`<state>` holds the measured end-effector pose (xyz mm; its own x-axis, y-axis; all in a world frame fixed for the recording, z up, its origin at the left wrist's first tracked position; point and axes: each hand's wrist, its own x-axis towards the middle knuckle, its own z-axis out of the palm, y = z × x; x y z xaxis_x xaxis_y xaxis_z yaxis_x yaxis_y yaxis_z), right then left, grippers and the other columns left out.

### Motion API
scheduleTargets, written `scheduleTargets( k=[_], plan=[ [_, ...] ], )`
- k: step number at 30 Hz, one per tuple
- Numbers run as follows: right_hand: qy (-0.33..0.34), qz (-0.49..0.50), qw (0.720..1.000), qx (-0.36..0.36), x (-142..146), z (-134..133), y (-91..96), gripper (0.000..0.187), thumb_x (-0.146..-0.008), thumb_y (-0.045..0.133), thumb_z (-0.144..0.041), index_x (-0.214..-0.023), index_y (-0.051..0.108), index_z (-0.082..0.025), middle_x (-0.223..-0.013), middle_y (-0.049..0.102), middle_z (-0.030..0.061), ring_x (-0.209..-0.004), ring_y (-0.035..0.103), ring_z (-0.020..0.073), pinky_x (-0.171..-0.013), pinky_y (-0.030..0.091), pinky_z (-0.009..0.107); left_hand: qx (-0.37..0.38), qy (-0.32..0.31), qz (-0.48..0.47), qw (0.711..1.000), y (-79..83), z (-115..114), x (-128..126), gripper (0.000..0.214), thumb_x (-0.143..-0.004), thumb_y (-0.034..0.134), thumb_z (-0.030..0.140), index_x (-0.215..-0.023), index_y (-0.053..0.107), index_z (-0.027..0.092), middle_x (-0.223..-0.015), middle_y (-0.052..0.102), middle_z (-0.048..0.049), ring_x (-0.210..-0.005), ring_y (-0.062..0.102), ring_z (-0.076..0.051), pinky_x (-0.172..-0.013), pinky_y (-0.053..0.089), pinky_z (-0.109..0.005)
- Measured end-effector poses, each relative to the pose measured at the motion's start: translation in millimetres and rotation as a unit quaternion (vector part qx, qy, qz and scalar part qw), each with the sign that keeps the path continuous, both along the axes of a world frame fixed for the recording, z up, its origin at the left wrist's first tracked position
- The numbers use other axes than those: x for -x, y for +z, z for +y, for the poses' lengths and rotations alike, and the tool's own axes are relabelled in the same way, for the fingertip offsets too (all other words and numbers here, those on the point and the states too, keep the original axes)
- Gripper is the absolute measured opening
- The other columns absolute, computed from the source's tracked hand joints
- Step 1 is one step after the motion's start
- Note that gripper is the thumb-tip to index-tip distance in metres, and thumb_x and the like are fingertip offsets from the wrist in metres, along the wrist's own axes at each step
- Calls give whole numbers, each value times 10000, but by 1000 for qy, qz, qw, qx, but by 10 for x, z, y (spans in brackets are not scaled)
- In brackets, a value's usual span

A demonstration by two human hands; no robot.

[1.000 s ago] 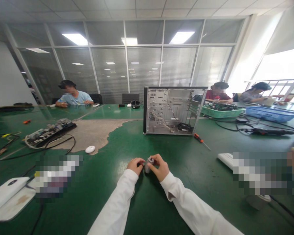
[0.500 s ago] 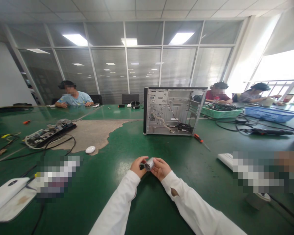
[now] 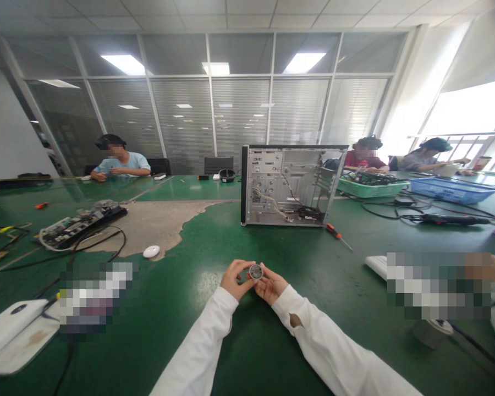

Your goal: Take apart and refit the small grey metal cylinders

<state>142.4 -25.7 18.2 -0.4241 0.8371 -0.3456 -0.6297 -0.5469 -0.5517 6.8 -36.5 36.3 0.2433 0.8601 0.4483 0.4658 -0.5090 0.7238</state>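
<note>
Between my two hands is a small silver metal cylinder [image 3: 256, 271], its round end turned toward me, with a pale rim and a darker, textured middle. My left hand [image 3: 235, 279] grips it from the left with thumb and fingers. On the other side my right hand [image 3: 272, 287] has its fingertips closed against it. Both hands are just above the green table [image 3: 202, 324]. Part of the cylinder is hidden by my fingers.
An open computer case [image 3: 291, 187] stands ahead, with an orange-handled screwdriver [image 3: 339, 236] by its right corner. At left are a stripped electronic device [image 3: 80, 224] and a white round lid-like piece [image 3: 151, 252]. Baskets [image 3: 371, 188] with cables and co-workers [image 3: 121, 160] are farther back.
The cylinder has turned so that its round end faces me more squarely. My left fingers have shifted onto its side. The far-left co-worker's hand has lifted slightly.
</note>
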Motion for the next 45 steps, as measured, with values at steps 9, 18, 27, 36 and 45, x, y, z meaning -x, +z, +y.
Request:
scheduleTargets(
  k=[9, 18, 27, 36, 45],
  plan=[
    [19, -11, 1000, -6, -3, 2, -16, 281, -732, 472, -336, -844, 515, -82, -678, 605, 74, -503, 545, 71, -469, 436, 172, 5, -7, 1, 1000, -10, 9, -19, 359, -594, 580, 193, -950, 549, 217, -913, 525, -36, -806, 508, -145, -548, 406, -199],
    [30, -13, 999, 5, -1, 1, -56, 242, -733, 458, -311, -756, 507, -76, -656, 604, 89, -558, 559, 90, -516, 428, 190, 8, -2, 3, 1000, -28, 9, -13, 338, -586, 591, 190, -922, 554, 200, -890, 519, -35, -794, 504, -136, -544, 409, -191],
    [45, -23, 999, -2, 3, -6, -54, 271, -743, 429, -342, -776, 525, -91, -648, 605, 78, -532, 550, 98, -535, 428, 236, 13, -6, -3, 1000, -5, -1, -37, 294, -594, 587, 208, -885, 544, 190, -879, 517, -36, -793, 502, -138, -525, 418, -185],
    [53, -28, 998, 3, 12, -6, -52, 274, -721, 464, -355, -770, 518, -90, -589, 594, 39, -493, 543, 81, -525, 426, 207, 7, -16, -6, 1000, -55, 15, -18, 290, -615, 578, 251, -892, 523, 189, -899, 509, -38, -809, 499, -139, -526, 415, -182],
    [71, -32, 997, 3, -1, -4, -60, 253, -752, 414, -328, -706, 514, -99, -517, 570, 13, -483, 549, 98, -555, 411, 246, 25, 17, -13, 999, 9, -18, -61, 241, -601, 574, 216, -832, 519, 175, -843, 534, -27, -781, 508, -137, -538, 402, -193]
  ],
)
